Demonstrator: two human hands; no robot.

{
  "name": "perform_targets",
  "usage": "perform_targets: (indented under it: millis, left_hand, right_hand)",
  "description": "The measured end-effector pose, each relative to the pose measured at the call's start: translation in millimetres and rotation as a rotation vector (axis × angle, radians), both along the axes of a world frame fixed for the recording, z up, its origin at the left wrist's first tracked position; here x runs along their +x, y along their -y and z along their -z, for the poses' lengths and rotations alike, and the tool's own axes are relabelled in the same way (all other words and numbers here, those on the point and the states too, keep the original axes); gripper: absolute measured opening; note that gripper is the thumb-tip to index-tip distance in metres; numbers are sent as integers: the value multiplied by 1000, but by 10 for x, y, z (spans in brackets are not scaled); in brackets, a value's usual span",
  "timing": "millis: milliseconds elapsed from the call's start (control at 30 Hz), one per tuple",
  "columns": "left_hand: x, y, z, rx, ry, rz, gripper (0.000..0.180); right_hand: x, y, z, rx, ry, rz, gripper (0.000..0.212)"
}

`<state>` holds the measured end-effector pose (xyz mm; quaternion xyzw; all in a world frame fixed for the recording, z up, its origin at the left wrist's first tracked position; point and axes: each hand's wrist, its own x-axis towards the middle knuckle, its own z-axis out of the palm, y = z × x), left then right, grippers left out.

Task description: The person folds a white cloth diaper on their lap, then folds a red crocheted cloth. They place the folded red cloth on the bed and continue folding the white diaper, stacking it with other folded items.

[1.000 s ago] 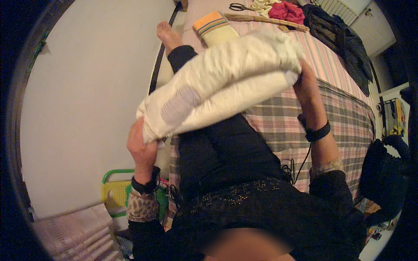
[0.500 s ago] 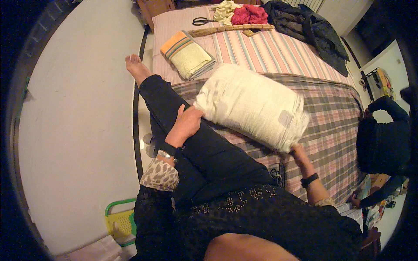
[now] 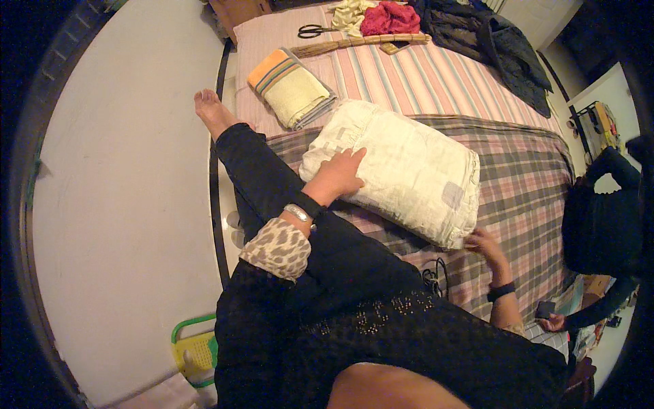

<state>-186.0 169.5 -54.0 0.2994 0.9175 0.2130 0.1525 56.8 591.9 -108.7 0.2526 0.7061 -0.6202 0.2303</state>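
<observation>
Pillow (image 3: 412, 170) on plaid blanket (image 3: 528, 180), left hand (image 3: 338, 176) kinda spread on top, right hand (image 3: 486, 247) at corner, can't tell if gripping.

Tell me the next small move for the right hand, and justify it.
Probably bring the right hand up onto the cream bundle and smooth its right end. The left hand lies on top of the bundle, while the right is only at its near right corner, and the edge there looks puckered.
</observation>
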Motion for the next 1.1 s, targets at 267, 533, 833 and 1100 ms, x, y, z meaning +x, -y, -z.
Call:
perform_targets:
  millis: [267, 533, 833, 1100]
  left_hand:
    - [-34, -461, -29, -228, 105, -21, 118]
    - [9, -594, 291, -322, 133, 42, 124]
    - [-313, -404, 158, -42, 244, 90, 94]
    - [-541, -255, 302, -157, 4, -149, 101]
  right_hand:
    - [-1274, 686, -359, 934, -883, -76, 50]
    - [-1268, 977, 362, 1258, -705, -225, 54]
    - [-1301, 937, 456, 1268, -722, -163, 54]
    - [-1224, 1037, 465, 1257, -738, -176, 50]
